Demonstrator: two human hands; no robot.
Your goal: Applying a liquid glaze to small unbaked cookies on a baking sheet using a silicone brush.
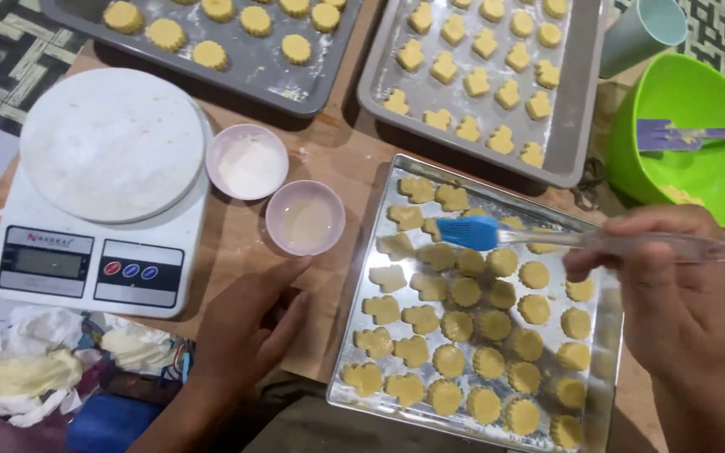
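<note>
Nearest the camera, the left hand rests flat on the wooden table, fingers loose and holding nothing, just beside the shiny tray and just below a small pink bowl of clear liquid. The right hand pinches the clear handle of a pastry brush, whose blue bristles hover over the upper left part of the tray, above the raw cookies. These pale yellow cookies fill the tray in rows, some round and fluted, some shaped with lobes.

At the near left corner lies a heap of crumpled plastic bags, white and yellowish, with a blue package below them. Beyond them stands a white kitchen scale with a round floury plate, a grey display and red and blue buttons. A second pink bowl with white powder sits beside it.

Farther off, two grey trays hold more cookies. At the right, a green bowl carries a purple fork, with a pale blue cup behind it.
</note>
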